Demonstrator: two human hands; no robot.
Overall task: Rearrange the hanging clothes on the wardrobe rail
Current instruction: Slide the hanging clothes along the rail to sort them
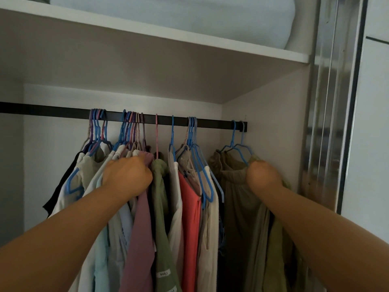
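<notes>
A black wardrobe rail runs across the wardrobe and carries several clothes on blue, purple and pink hangers. My left hand is closed on the shoulder of a mauve garment, right beside a green garment on a pink hanger. My right hand grips the olive garment at the far right, just under its blue hanger. A coral top and beige pieces hang between my hands.
A white shelf sits above the rail with pale bedding on it. The wardrobe's right side wall is close to the olive garment. A sliding door frame stands further right. The rail's left stretch holds no hangers.
</notes>
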